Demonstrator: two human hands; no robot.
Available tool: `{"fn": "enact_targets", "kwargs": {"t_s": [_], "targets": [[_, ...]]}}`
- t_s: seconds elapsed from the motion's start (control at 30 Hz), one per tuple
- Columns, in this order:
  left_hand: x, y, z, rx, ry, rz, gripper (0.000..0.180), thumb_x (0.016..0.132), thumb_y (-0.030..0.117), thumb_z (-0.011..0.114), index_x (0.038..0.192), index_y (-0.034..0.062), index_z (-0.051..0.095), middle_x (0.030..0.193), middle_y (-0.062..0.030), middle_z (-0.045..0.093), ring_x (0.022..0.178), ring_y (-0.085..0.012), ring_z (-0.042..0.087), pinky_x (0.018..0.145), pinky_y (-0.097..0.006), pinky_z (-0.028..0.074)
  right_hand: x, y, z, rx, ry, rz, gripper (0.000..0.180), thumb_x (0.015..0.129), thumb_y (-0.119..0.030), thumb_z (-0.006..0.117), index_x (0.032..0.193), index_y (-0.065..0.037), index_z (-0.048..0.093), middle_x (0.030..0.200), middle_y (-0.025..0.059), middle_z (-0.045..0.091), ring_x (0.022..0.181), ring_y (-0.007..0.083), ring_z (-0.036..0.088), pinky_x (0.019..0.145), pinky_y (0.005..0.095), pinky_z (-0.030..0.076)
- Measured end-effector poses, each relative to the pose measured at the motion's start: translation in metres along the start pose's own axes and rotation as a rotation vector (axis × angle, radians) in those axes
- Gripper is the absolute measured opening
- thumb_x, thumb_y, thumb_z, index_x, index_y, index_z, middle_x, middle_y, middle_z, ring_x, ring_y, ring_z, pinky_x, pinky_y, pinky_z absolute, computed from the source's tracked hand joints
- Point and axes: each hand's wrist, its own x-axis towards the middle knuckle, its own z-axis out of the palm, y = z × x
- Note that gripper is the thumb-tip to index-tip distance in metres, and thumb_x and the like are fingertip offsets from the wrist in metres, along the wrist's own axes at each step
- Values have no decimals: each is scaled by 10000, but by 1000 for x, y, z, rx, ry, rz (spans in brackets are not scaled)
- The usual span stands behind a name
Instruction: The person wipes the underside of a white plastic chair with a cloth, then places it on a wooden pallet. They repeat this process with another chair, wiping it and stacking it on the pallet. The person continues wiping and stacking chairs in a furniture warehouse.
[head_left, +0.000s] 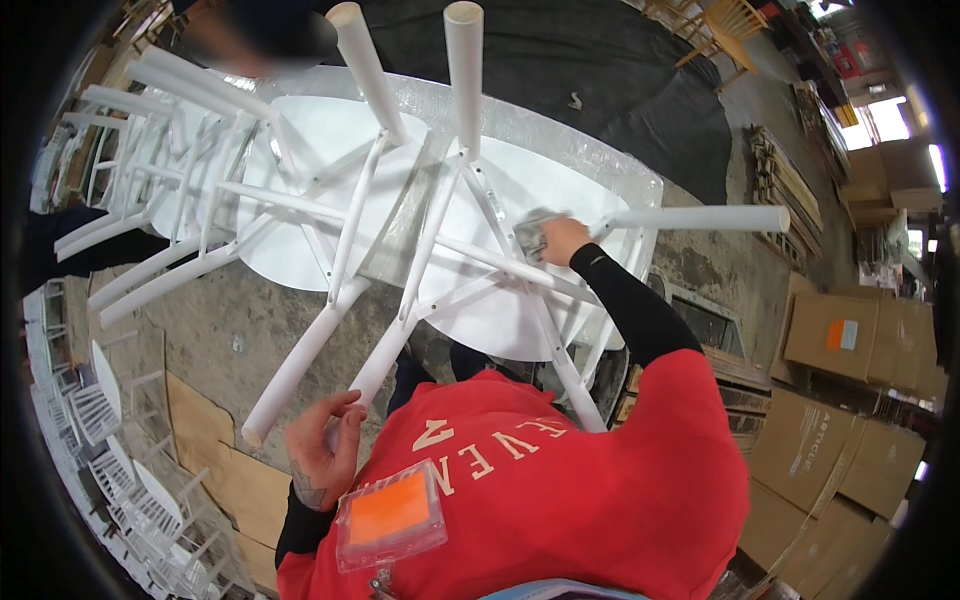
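Two white chairs lie upside down on a table covered with clear wrap (pixel 560 130), legs pointing up and toward me. My left hand (pixel 322 450) grips the end of one white chair leg (pixel 375 365) close to my chest. My right hand (pixel 558 240) reaches out and presses a small grey sanding pad (pixel 533 235) against a white rung of the nearer chair (pixel 470 260). The second upturned chair (pixel 300 180) lies to the left, touching the first.
Another person, in dark clothing, stands at the far side (pixel 260 30). More white chairs stack at the left (pixel 130 150) and lower left (pixel 110 430). Brown cardboard boxes (pixel 850 340) pile at the right. A black sheet (pixel 600 60) covers the floor beyond the table.
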Motion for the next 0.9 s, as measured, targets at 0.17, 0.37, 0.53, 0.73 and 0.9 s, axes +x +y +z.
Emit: {"fn": "enact_targets", "kwargs": {"t_s": [0.17, 0.37, 0.53, 0.73, 0.9], "targets": [[2, 2, -5, 45, 1, 71, 171, 939, 85, 649, 1073, -16, 686, 796, -143, 721, 744, -234, 737, 691, -319, 546, 1, 32, -2, 216, 129, -274, 480, 679, -233, 715, 1138, -91, 719, 1083, 207, 722, 1021, 380, 688, 939, 479, 539], [1, 5, -2, 39, 35, 47, 168, 929, 97, 656, 1061, 2, 697, 787, -146, 718, 727, -231, 730, 671, -317, 533, -2, 72, 0, -266, 178, 269, 324, 801, -166, 673, 1118, -112, 709, 1127, 140, 708, 1068, 371, 652, 891, 471, 564], [-1, 1, 1, 59, 70, 18, 178, 924, 129, 667, 1058, 20, 708, 785, -153, 714, 713, -241, 725, 658, -319, 528, -16, 22, 26, 66, 173, -221, 514, 712, -145, 693, 1226, -151, 694, 1133, 122, 710, 1106, 367, 626, 991, 479, 514], [3, 0, -1, 99, 87, 116, 189, 908, 143, 675, 1053, 29, 713, 799, -152, 720, 751, -270, 733, 695, -349, 548, 5, 92, -38, -501, 102, 213, 326, 852, -343, 662, 1131, -195, 741, 1134, 53, 728, 1204, 318, 576, 961, 536, 454], [-1, 11, -1, 124, 93, 14, 198, 897, 147, 678, 1052, 28, 711, 826, -164, 731, 774, -297, 737, 714, -367, 560, 14, 38, 7, -166, 105, 31, 411, 741, -294, 728, 1136, -179, 735, 1110, 82, 728, 1142, 325, 623, 931, 479, 516]]}}
